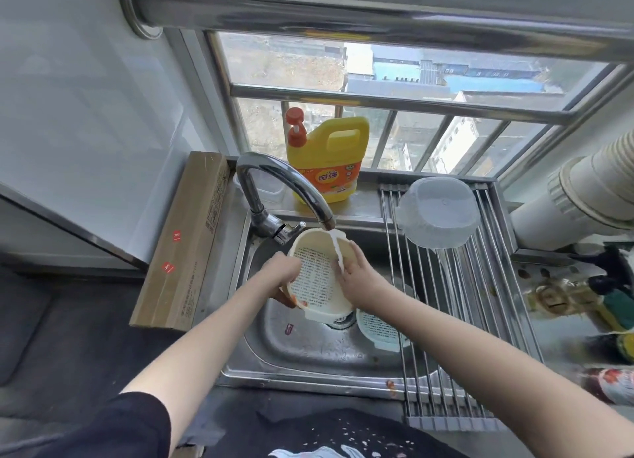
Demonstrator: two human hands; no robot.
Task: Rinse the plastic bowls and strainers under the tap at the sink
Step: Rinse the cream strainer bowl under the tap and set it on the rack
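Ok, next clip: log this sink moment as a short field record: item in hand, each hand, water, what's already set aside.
item under tap: cream strainer
left hand: grips the strainer's left rim
right hand: on its right side, fingers in the stream
tap: running
drying rack: pale bowl upside down
sink: second pale strainer lying partly under the rack

A home kitchen, high above neighbouring rooftops: a steel sink (308,351) with curved tap (274,179) sits beneath a barred window (394,90), a yellow detergent jug (326,159) on the sill and a roll-up drying rack (456,320) across the basin.
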